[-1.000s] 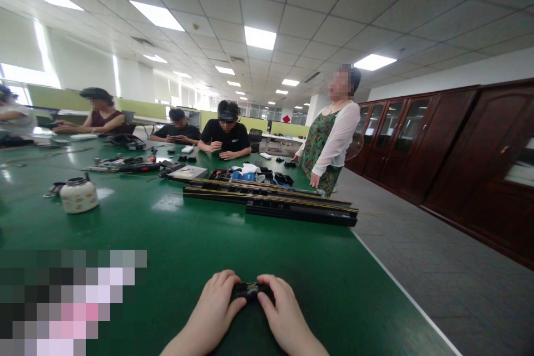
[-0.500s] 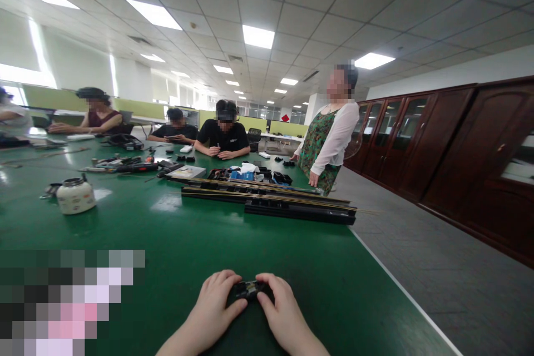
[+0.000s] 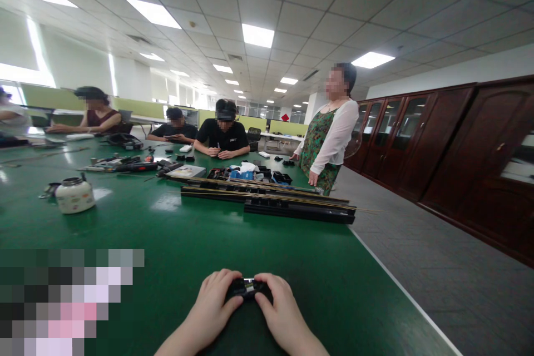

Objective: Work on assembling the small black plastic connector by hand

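A small black part (image 3: 249, 287) with a lighter strip along its middle is gripped at both ends, close to the near side of the green table (image 3: 183, 253). My left hand (image 3: 217, 297) is closed on its left end, fingers on the far edge and thumb on the near edge. On the right end, my right hand (image 3: 276, 298) closes the same way. The part's exact kind is too small to make out, and the fingers hide its ends.
Long black rails (image 3: 298, 212) with thin brass-coloured rods lie across the table ahead. A white pot (image 3: 75, 196) stands at left. Tools (image 3: 133, 167) and a grey box (image 3: 187, 172) lie farther back. Several people sit around; one person (image 3: 331, 128) stands at the right edge.
The black part has tilted slightly in my hands, and its far edge now catches light. Both thumbs have shifted a little to the left. Little else differs.
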Demonstrator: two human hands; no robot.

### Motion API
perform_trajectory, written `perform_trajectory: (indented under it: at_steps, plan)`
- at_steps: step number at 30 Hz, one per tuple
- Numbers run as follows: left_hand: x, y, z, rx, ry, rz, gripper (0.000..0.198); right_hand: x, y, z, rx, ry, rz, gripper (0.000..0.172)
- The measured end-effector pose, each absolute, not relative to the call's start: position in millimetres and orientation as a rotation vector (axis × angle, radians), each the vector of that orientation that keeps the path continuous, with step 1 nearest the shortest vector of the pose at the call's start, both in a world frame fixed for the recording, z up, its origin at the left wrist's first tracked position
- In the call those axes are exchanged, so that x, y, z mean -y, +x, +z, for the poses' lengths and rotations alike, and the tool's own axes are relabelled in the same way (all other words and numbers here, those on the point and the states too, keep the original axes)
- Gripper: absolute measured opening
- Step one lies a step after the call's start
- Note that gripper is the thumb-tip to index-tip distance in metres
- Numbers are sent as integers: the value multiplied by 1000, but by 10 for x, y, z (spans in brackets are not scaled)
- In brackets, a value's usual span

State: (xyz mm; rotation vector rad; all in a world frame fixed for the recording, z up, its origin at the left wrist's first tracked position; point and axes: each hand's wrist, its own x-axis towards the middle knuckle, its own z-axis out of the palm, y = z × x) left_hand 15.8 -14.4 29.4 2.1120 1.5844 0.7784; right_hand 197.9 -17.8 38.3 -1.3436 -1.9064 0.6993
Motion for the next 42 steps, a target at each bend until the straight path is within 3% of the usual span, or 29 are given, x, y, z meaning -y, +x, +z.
perform_trajectory:
  at_steps: [9, 18, 27, 42]
  plan:
    - [133, 159, 282, -1592, 2117, 771, 27, 158, 1971, 369, 1925, -1357, 673, 26]
    - [101, 149, 232, -1584, 2113, 746, 41, 165, 1956, 369, 1972, -1332, 665, 29]
    - [118, 156, 249, -1559, 2110, 762, 40, 150, 1955, 379, 1985, -1349, 677, 20]
    - [120, 163, 271, -1569, 2095, 742, 40, 37, 2018, 329, 1608, -1286, 955, 22]
